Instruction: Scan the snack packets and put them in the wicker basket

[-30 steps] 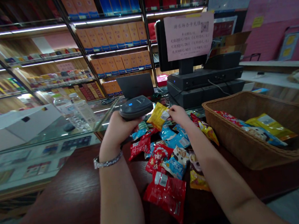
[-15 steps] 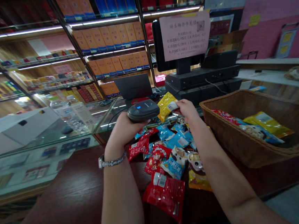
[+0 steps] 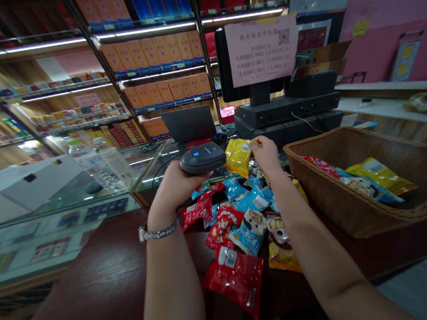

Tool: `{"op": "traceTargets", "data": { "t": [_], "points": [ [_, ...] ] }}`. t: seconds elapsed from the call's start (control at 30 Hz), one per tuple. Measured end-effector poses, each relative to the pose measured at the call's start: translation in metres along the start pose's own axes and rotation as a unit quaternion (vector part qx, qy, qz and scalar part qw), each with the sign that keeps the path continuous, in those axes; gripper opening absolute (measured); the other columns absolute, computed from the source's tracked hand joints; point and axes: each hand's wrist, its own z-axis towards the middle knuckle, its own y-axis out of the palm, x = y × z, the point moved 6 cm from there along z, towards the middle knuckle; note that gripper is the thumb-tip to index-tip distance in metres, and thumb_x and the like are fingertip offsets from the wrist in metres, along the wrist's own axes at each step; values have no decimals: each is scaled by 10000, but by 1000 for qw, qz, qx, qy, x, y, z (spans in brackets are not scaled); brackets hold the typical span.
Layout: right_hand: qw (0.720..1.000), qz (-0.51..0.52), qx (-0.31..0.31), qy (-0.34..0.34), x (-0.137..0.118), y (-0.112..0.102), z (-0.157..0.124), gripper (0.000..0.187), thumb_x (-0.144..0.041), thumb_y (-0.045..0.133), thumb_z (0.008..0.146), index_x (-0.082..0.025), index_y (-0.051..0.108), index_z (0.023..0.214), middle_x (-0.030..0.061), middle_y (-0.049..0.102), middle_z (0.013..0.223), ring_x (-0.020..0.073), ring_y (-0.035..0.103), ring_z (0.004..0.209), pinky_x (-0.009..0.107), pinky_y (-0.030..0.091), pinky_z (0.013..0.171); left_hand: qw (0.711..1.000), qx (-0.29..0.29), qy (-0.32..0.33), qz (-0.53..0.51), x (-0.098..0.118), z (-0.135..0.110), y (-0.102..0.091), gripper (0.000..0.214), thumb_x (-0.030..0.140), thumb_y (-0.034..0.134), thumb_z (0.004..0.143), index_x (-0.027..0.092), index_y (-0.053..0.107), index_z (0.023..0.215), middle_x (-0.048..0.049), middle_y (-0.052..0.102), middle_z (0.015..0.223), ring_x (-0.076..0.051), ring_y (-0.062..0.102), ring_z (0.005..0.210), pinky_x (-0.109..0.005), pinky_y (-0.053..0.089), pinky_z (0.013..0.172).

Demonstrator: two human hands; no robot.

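Note:
My left hand [image 3: 173, 186] is closed around a grey barcode scanner [image 3: 202, 158] with a blue light on top, held above the counter. Just to its right, my right hand [image 3: 267, 155] pinches the top corner of a yellow snack packet [image 3: 238, 158], which hangs beside the scanner's nose. A silver watch [image 3: 156, 230] circles my left wrist. Below both hands lies a pile of snack packets [image 3: 241, 222] in red, blue and yellow on the dark wooden counter [image 3: 98, 289].
A wicker basket [image 3: 336, 194] at the right holds several packets. A till with a monitor and pink notice [image 3: 262, 51] stands behind. A glass counter [image 3: 54, 214] with plastic bottles [image 3: 97, 162] lies left, shelves of boxes beyond.
My right hand has lifted the yellow packet and turned it so it hangs upright by the scanner's nose. My left hand raised the scanner slightly.

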Motion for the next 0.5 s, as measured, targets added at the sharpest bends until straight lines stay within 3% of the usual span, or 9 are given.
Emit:
{"op": "traceTargets", "data": {
  "t": [0.2, 0.4, 0.5],
  "points": [
    [996, 82, -8, -30, -15, 4, -7, 198, -385, 558, 868, -207, 641, 890, 31, 695, 830, 175, 649, 751, 259, 510, 670, 997, 11, -8, -78, 4, 2, 4, 282, 319, 815, 684, 139, 731, 884, -11, 664, 613, -132, 549, 451, -241, 466, 450],
    [979, 91, -168, -72, -37, 21, -21, 273, -448, 666, 815, -205, 734, 918, -1, 686, 765, 148, 589, 702, 235, 453, 650, 991, 54, -6, -126, 6, 3, 1, 301, 320, 839, 649, 137, 729, 861, -40, 712, 701, -155, 614, 500, -251, 507, 476],
    [961, 112, -240, -82, -48, 28, -32, 309, -469, 684, 812, -200, 757, 946, 7, 706, 801, 141, 590, 705, 237, 452, 659, 986, 33, -10, -166, 3, 2, 4, 317, 328, 849, 640, 150, 729, 873, -57, 742, 766, -158, 625, 530, -255, 522, 481]
  ]
}}
